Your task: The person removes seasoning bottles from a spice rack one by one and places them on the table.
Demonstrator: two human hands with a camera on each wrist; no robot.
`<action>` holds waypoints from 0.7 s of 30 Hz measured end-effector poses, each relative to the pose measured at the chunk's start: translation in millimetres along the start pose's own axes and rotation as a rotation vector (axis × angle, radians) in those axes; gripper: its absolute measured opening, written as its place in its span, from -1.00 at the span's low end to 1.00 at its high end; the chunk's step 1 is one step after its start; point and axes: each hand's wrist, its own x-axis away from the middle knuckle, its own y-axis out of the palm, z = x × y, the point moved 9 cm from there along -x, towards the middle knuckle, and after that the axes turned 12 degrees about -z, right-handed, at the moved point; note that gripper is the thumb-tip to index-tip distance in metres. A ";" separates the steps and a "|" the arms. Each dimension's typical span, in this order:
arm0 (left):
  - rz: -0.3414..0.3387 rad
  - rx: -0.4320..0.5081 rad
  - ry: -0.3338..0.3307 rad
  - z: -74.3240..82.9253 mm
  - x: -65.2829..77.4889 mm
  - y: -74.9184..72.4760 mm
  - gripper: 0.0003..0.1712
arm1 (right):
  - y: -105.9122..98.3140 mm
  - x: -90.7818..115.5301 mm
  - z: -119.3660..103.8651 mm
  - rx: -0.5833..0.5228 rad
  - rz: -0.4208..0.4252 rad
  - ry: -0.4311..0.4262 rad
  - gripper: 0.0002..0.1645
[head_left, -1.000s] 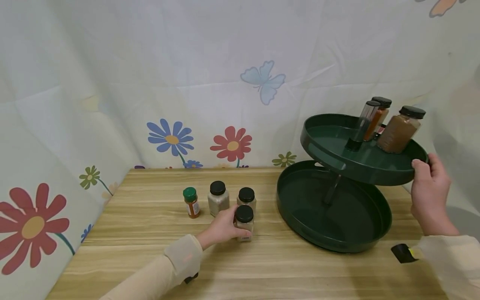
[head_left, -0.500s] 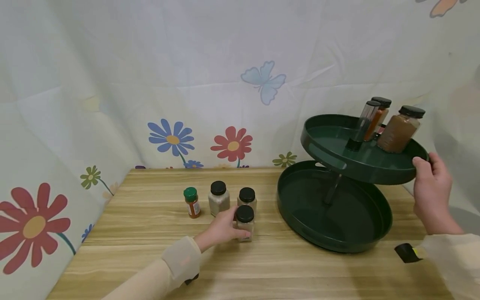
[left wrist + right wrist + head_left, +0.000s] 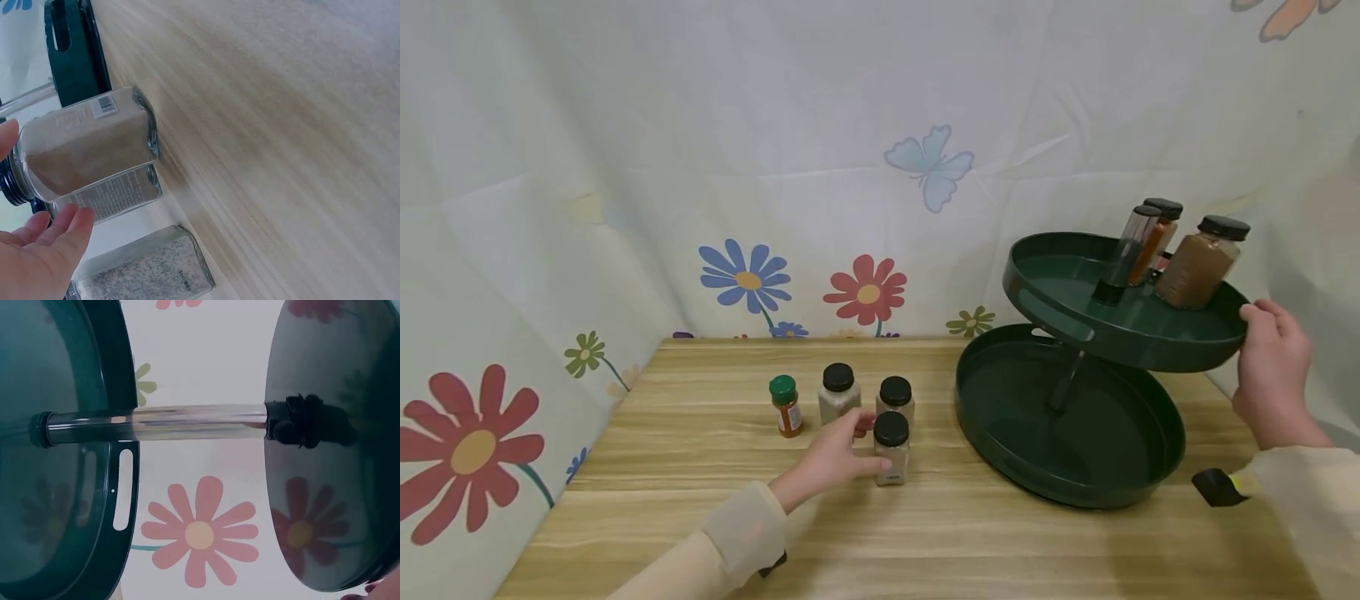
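A clear glass spice jar [image 3: 892,462] with a black lid and pale brown powder stands upright on the table. My left hand [image 3: 827,458] is spread around it, thumb at its near side and fingers slightly apart from it, as the left wrist view shows a gap under the jar [image 3: 87,150]. Right behind stands a second black-lidded jar [image 3: 897,400]; a jar of greyish seasoning [image 3: 838,400] is to the left. At the right, my right hand [image 3: 1273,358] holds the rim of the upper tier of a dark green two-tier tray [image 3: 1120,333]; its fingertips are partly hidden.
A small green-capped shaker [image 3: 786,408] stands farther left. On the upper tier sit a brown-powder jar [image 3: 1197,267], an orange-red jar [image 3: 1153,242] and a clear tube [image 3: 1126,254]. The lower tier [image 3: 1060,492] rests on the table, joined by a central pole [image 3: 200,422].
My left fingers have loosened from the front jar and drawn back a little to the left. The right hand has shifted slightly outward along the rim.
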 end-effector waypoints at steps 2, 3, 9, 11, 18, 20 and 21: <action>0.001 0.009 0.001 0.3 1.2 -0.6 -0.21 | -0.2 -5.7 2.2 -0.140 -0.035 -0.003 -0.41; 0.002 0.012 0.001 0.8 1.8 -0.9 -0.21 | -0.2 -8.1 2.7 -0.201 -0.054 -0.010 -0.44; 0.007 0.017 -0.003 3.7 4.7 -0.9 -0.24 | 1.1 -14.7 2.7 -0.431 -0.121 -0.061 -0.71; 0.007 0.016 -0.001 4.8 5.1 -0.6 -0.25 | 1.7 -14.2 2.3 -0.430 -0.128 -0.068 -0.71; 0.006 0.023 0.001 7.5 6.5 0.2 -0.26 | 5.0 -9.3 1.6 -0.353 -0.136 -0.056 -0.44; 0.007 0.022 0.004 8.1 7.0 0.2 -0.25 | 5.9 -6.9 0.8 -0.319 -0.135 -0.056 -0.40; 0.007 0.023 0.007 8.3 7.2 0.2 -0.25 | 6.3 -5.2 0.0 -0.302 -0.131 -0.059 -0.39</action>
